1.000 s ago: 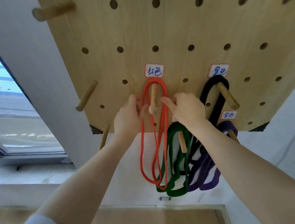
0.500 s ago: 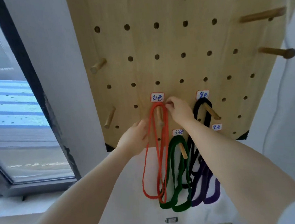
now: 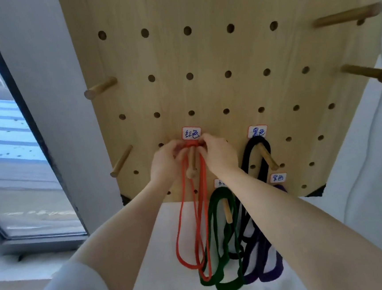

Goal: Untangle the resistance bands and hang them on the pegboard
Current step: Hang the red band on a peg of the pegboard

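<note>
Pegboard (image 3: 211, 50) on the wall, pale wood, several bare pegs near its edges. Four bands hang low on it, each on its own peg under a handwritten label. Red band (image 3: 184, 214) looped over the peg (image 3: 192, 162) below the left label (image 3: 191, 133); it hangs in long loops. Left hand (image 3: 167, 162) and right hand (image 3: 219, 154) both at the top of that peg, fingertips pinching the red band where it crosses the peg, one grip either side. Black band (image 3: 247, 156) over the peg to the right, under its own label. Green band (image 3: 218, 235) on a lower peg; purple band (image 3: 269, 267) lower right, its top partly hidden behind the right forearm. Loops of green, black and purple overlap at the bottom; cannot tell whether they cross or only lie in front of one another. Judgement: task near its end. All four bands visible are hung, no loose band in view; what seems left is seating the red band squarely and letting go.
</note>
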The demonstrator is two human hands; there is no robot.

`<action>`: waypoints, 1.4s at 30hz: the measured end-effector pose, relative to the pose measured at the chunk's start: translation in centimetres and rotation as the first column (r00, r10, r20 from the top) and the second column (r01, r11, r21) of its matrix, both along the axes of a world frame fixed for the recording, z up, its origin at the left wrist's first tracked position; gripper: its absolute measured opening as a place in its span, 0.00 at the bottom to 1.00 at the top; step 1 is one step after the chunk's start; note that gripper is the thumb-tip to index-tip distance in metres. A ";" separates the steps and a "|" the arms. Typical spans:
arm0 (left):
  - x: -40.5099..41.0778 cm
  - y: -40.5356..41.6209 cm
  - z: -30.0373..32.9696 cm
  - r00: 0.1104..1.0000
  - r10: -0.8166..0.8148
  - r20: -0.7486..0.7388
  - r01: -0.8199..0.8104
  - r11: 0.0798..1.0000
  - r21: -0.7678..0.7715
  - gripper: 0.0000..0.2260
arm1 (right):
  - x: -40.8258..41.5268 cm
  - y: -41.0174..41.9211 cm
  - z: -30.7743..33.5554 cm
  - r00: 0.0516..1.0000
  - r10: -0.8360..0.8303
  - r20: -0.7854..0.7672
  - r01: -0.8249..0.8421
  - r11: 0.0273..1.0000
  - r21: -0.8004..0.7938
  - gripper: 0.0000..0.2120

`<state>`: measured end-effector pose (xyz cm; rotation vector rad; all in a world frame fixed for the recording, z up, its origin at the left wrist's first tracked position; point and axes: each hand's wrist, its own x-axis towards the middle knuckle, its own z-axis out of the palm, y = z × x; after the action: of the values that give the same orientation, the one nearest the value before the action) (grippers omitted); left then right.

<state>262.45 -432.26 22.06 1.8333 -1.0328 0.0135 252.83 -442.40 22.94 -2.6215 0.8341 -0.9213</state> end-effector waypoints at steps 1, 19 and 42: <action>-0.1 -0.3 0.1 1.000 0.025 0.015 -0.025 1.000 -0.014 0.06 | 0.0 -0.1 0.0 1.000 0.014 -0.004 -0.014 1.000 -0.024 0.11; -0.3 -1.6 -0.6 0.963 0.166 0.212 -0.175 0.984 0.023 0.09 | -0.8 -1.4 -0.9 0.995 0.097 -0.001 -0.097 0.994 -0.045 0.10; -2.2 3.1 -19.8 0.976 0.118 -0.183 -0.058 0.950 0.305 0.06 | -4.4 6.5 -18.9 0.997 -0.066 -0.027 0.063 0.632 0.772 0.16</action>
<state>260.28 -429.17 2.23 2.1045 -0.8441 -0.2826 248.48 -435.94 4.01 -1.8250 1.0351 -0.4113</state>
